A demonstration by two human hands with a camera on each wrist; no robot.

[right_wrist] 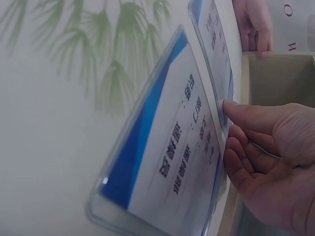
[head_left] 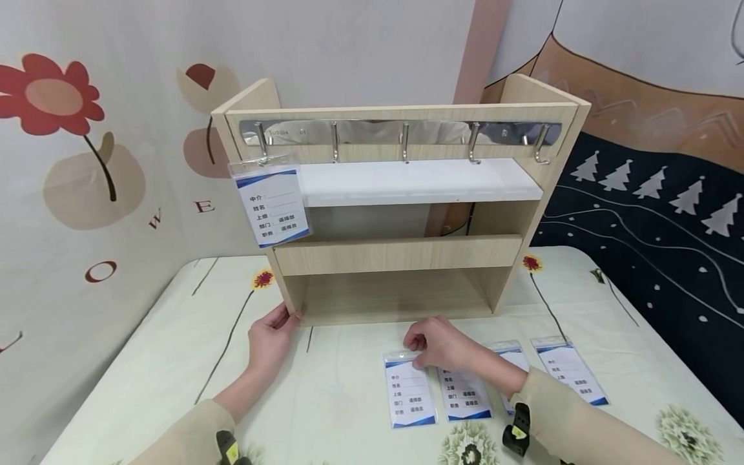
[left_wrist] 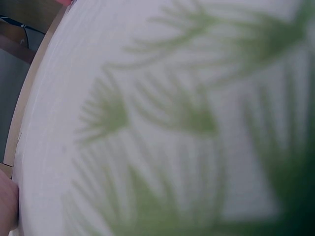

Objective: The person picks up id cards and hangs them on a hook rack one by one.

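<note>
My left hand (head_left: 270, 339) grips the lower left corner of a light wooden shelf (head_left: 401, 255), thumb at the front edge. My right hand (head_left: 444, 345), fingers curled, pinches the upper edge of the leftmost name badge (head_left: 409, 400) lying on the table. In the right wrist view, the thumb (right_wrist: 246, 115) touches the edge of that badge (right_wrist: 211, 44), while another name badge (right_wrist: 167, 137) lies closer to the camera. A clear-sleeved name badge (head_left: 276, 206) hangs from the leftmost metal hook (head_left: 261, 137). Only a sliver of my left hand (left_wrist: 7, 204) shows in the left wrist view.
More name badges lie under and right of my right forearm, including one (head_left: 465, 394) beside the pinched badge and one (head_left: 572, 371) farthest right. Several hooks line a metal strip (head_left: 372, 132) on the shelf. A flower-patterned cloth (head_left: 343, 400) covers the table; patterned curtains stand behind.
</note>
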